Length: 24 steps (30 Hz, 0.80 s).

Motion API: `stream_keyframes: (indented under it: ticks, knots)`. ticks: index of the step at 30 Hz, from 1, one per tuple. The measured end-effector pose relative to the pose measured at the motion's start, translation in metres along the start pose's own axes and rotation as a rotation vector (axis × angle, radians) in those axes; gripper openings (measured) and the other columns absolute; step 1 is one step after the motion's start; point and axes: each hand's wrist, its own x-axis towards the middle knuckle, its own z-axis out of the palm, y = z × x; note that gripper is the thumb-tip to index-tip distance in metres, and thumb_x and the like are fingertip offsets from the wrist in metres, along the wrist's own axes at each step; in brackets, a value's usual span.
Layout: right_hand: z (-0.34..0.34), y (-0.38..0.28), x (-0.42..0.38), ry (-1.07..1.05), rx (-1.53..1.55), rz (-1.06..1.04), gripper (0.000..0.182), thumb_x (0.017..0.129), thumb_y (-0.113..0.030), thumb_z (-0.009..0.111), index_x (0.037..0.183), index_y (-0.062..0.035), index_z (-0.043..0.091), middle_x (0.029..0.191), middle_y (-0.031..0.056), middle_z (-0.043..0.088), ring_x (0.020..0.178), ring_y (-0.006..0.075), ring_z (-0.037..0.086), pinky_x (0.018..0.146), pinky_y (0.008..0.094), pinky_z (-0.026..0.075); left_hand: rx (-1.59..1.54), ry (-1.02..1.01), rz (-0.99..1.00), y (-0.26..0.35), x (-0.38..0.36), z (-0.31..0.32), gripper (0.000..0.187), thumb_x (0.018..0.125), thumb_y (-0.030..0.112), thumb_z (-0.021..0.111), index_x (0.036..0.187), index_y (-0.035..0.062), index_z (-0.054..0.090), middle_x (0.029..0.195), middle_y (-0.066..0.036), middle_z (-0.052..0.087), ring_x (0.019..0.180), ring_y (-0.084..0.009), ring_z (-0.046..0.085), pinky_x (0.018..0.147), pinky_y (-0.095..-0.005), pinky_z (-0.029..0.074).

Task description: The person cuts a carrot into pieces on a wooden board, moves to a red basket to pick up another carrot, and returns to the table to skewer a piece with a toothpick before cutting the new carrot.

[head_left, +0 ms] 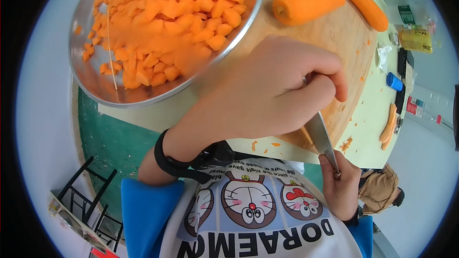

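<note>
My right hand (342, 184) is closed around the handle of a kitchen knife (321, 136), whose blade slants up and away over the wooden cutting board (354, 74). My left hand (296, 86), with a black watch on the wrist, is closed over the far part of the blade. Its curled fingers hide the tip, and a bit of metal shows between them. Just past the left hand lies a thick peeled carrot (306, 5). At the upper left, a metal bowl (138, 99) holds many diced carrot pieces (186, 14) and a thin stick.
A long carrot (358, 0) lies along the board's far right edge. Carrot scraps (346, 143) dot the table. Farther right are a blue roll (394, 81), more carrot (388, 126) and packets (415, 40). A person (380, 188) is in the background; black stools (86, 191) stand lower left.
</note>
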Motion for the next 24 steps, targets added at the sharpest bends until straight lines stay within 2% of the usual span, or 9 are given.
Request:
stream_keyframes:
  ticks: [2, 7, 10, 12, 14, 18, 24]
  knots:
    - [0.002, -0.002, 0.000, 0.032, 0.024, 0.026, 0.018, 0.080, 0.002, 0.058, 0.097, 0.0030, 0.054, 0.070, 0.0160, 0.057, 0.053, 0.0229, 0.056, 0.049, 0.0276, 0.043, 0.028, 0.016, 0.027, 0.000, 0.001, 0.003, 0.021, 0.076, 0.005, 0.043, 0.078, 0.0004, 0.063, 0.061, -0.003, 0.057, 0.055, -0.0057, 0.053, 0.050, -0.0198, 0.040]
    - [0.009, 0.002, -0.002, 0.068, 0.056, 0.028, 0.015, 0.082, 0.000, 0.058, 0.096, 0.0025, 0.055, 0.065, 0.0138, 0.054, 0.049, 0.0164, 0.049, 0.047, 0.0250, 0.040, 0.011, 0.021, 0.085, 0.001, 0.002, 0.007, 0.021, 0.076, 0.004, 0.043, 0.079, 0.0006, 0.064, 0.062, -0.003, 0.059, 0.055, -0.0059, 0.056, 0.050, -0.0194, 0.040]
    - [0.009, 0.003, -0.002, 0.056, 0.052, 0.044, 0.015, 0.082, -0.001, 0.058, 0.096, 0.0022, 0.055, 0.065, 0.0142, 0.054, 0.049, 0.0178, 0.050, 0.047, 0.0256, 0.040, 0.002, 0.015, 0.101, 0.001, 0.003, 0.008, 0.022, 0.076, 0.004, 0.042, 0.080, 0.0000, 0.064, 0.060, -0.003, 0.057, 0.054, -0.0061, 0.057, 0.050, -0.0191, 0.040]
    - [0.010, 0.004, -0.002, 0.062, 0.042, 0.006, 0.017, 0.081, 0.000, 0.058, 0.097, 0.0013, 0.054, 0.067, 0.0156, 0.055, 0.050, 0.0220, 0.054, 0.048, 0.0272, 0.042, 0.000, 0.015, 0.111, 0.001, 0.003, 0.009, 0.023, 0.076, 0.004, 0.041, 0.081, -0.0003, 0.064, 0.058, -0.003, 0.056, 0.055, -0.0061, 0.057, 0.051, -0.0190, 0.040]
    - [0.009, 0.002, -0.002, 0.057, 0.037, 0.001, 0.018, 0.080, 0.000, 0.058, 0.097, 0.0006, 0.053, 0.069, 0.0161, 0.056, 0.052, 0.0246, 0.056, 0.048, 0.0283, 0.043, -0.053, -0.001, 0.004, 0.004, 0.004, 0.006, 0.025, 0.076, 0.005, 0.040, 0.082, -0.0013, 0.063, 0.055, -0.003, 0.052, 0.052, -0.0070, 0.053, 0.051, -0.0194, 0.040]
    - [0.007, 0.002, -0.004, -0.011, 0.054, 0.043, 0.024, 0.077, 0.001, 0.059, 0.099, -0.0016, 0.051, 0.073, 0.0170, 0.058, 0.060, 0.0304, 0.060, 0.051, 0.0322, 0.046, -0.055, -0.019, -0.021, 0.001, 0.006, 0.003, 0.026, 0.076, 0.006, 0.039, 0.082, -0.0025, 0.063, 0.053, -0.003, 0.049, 0.050, -0.0079, 0.049, 0.050, -0.0201, 0.038]
    - [0.003, 0.000, -0.004, -0.057, 0.030, 0.019, 0.033, 0.071, 0.004, 0.060, 0.100, -0.0030, 0.048, 0.075, 0.0168, 0.058, 0.064, 0.0322, 0.061, 0.053, 0.0364, 0.049, -0.052, -0.025, -0.036, 0.002, 0.005, -0.002, 0.029, 0.071, 0.004, 0.037, 0.081, -0.0055, 0.063, 0.056, -0.005, 0.051, 0.051, -0.0090, 0.047, 0.049, -0.0211, 0.038]
